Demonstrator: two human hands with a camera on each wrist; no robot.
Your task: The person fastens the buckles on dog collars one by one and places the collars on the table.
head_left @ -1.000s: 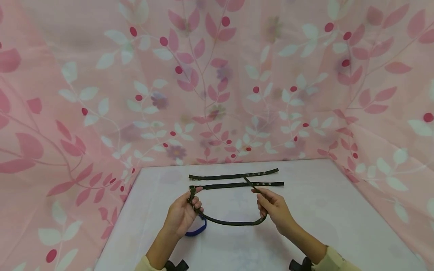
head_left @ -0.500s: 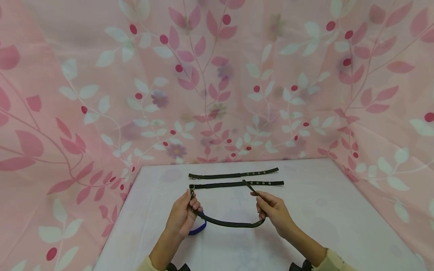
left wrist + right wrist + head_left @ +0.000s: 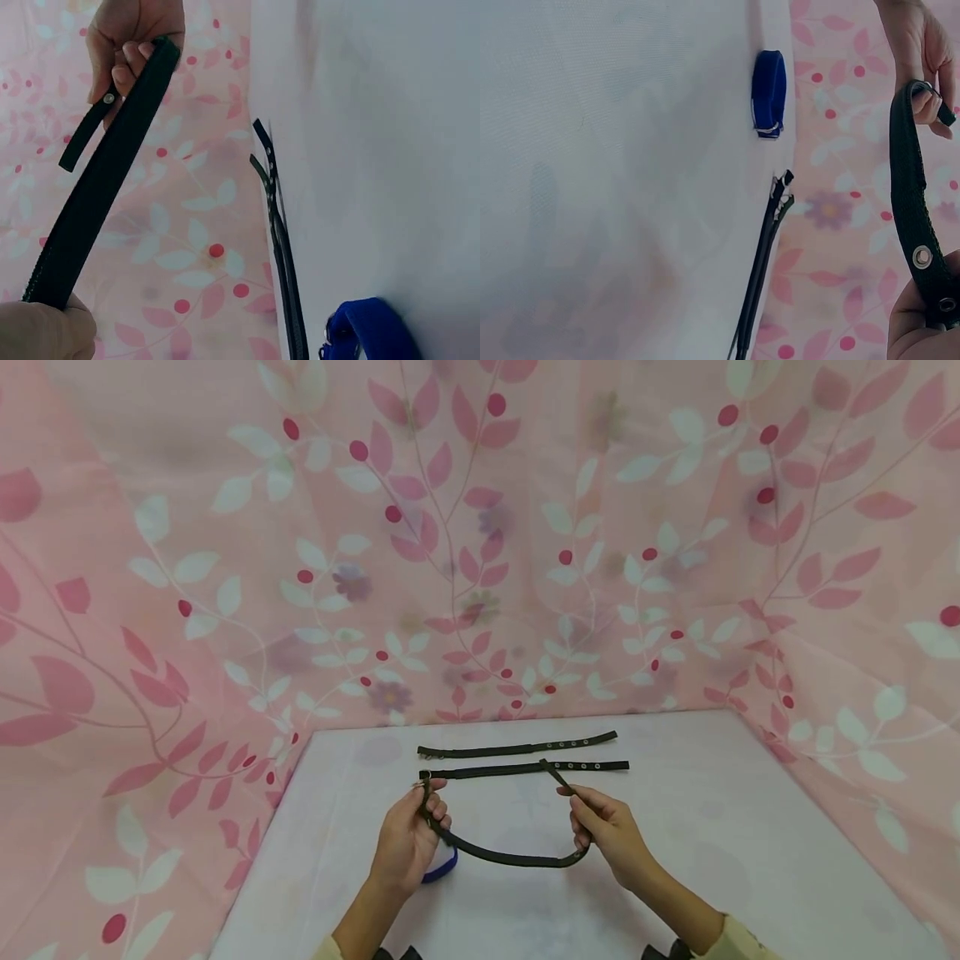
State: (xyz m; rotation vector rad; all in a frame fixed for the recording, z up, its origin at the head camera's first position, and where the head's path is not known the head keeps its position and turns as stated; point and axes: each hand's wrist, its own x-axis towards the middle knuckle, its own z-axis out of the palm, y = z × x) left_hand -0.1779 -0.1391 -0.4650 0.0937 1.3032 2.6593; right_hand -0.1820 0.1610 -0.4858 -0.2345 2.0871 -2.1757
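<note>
A dark green collar (image 3: 517, 861) with metal eyelets hangs between the two hands in a slack curve, raised off the table. My left hand (image 3: 405, 843) grips its buckle end, which the fingers partly hide. At the other end, my right hand (image 3: 611, 835) pinches the eyelet part, and the tip sticks out past the fingers. One eyelet (image 3: 922, 257) shows just above the right thumb in the right wrist view. Behind the hands, two similar dark collars (image 3: 480, 752) lie flat, side by side, eyelets toward the right.
A blue collar (image 3: 441, 871) closed in a loop stands on the white table (image 3: 712, 843), partly behind the left hand in the head view. Pink leaf-patterned cloth (image 3: 480, 568) surrounds the table at the back and sides.
My left hand has shifted slightly right, with its fingers repositioned on the buckle end. The tip and sagging middle of the held collar sit slightly lower. My right hand keeps its pinch.
</note>
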